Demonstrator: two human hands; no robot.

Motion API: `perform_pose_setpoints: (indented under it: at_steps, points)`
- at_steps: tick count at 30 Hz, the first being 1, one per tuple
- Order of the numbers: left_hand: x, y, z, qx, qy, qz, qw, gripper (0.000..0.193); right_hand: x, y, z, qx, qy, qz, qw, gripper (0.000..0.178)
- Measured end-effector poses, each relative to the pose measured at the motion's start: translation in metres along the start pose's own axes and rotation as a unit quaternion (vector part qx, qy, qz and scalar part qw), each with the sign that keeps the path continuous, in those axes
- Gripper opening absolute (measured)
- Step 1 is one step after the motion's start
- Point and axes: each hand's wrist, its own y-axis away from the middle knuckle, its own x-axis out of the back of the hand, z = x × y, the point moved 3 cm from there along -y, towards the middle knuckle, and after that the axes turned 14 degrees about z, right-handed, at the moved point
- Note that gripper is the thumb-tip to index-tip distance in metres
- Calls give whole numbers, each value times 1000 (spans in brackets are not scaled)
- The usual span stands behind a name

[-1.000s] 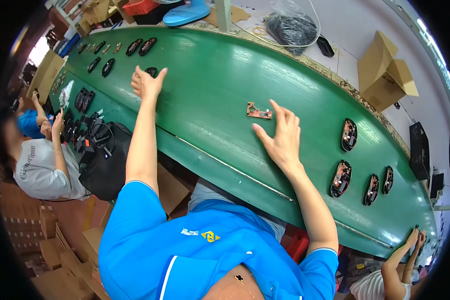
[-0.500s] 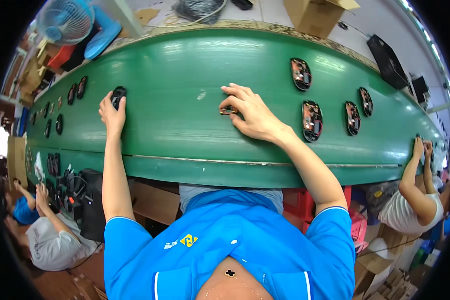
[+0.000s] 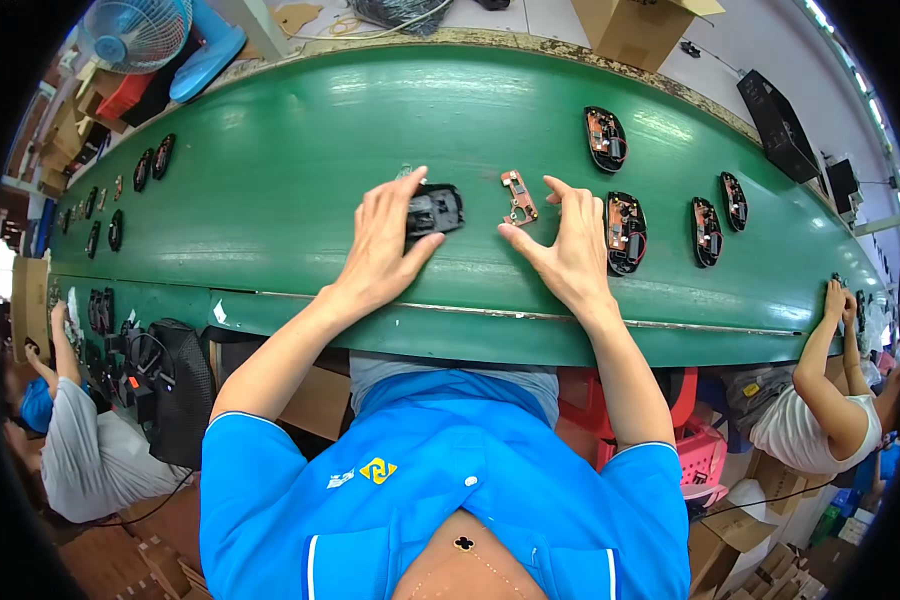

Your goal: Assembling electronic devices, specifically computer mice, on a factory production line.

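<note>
My left hand [image 3: 372, 245] grips a black computer mouse shell [image 3: 437, 212] from its left side, thumb along the near edge and fingers at the far edge. The shell's hollow inner side faces up, and it is slightly blurred. Just right of it, a small brown circuit board [image 3: 516, 192] lies on the green work surface. My right hand [image 3: 577, 250] is spread around the board's right side, holding nothing. Its thumb tip is close to the board's near end; whether they touch I cannot tell.
Several open mouse halves with boards, such as one mouse half [image 3: 625, 235], sit on the green surface [image 3: 320, 130] to the right. More mouse parts [image 3: 163, 157] lie at left. Co-workers [image 3: 820, 400] sit on both sides. Beyond stand a cardboard box [image 3: 635, 30] and a fan [image 3: 135, 35].
My left hand has brought the mouse shell from the left to the middle. My right hand has let go of the circuit board, spread its fingers and shifted right.
</note>
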Motion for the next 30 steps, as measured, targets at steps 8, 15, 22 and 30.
perform_pose_setpoints:
  at_steps: [8, 15, 22, 30]
  points:
    - [23, 3, 27, -50, 100, -32, 993, 63, -12, 1, 4, 65, 103, 18, 992, 46]
    - [39, 26, 12, -96, 190, -112, 971, 49, -16, -2, 15, 72, 24, 26, 997, 46]
    - [41, -17, -15, 109, 251, 54, 960, 36, -17, -4, -3, 51, -109, -5, 993, 49]
    - [6, -41, -20, 102, 78, -124, 984, 27, -23, -4, -16, 71, -164, -16, 984, 52]
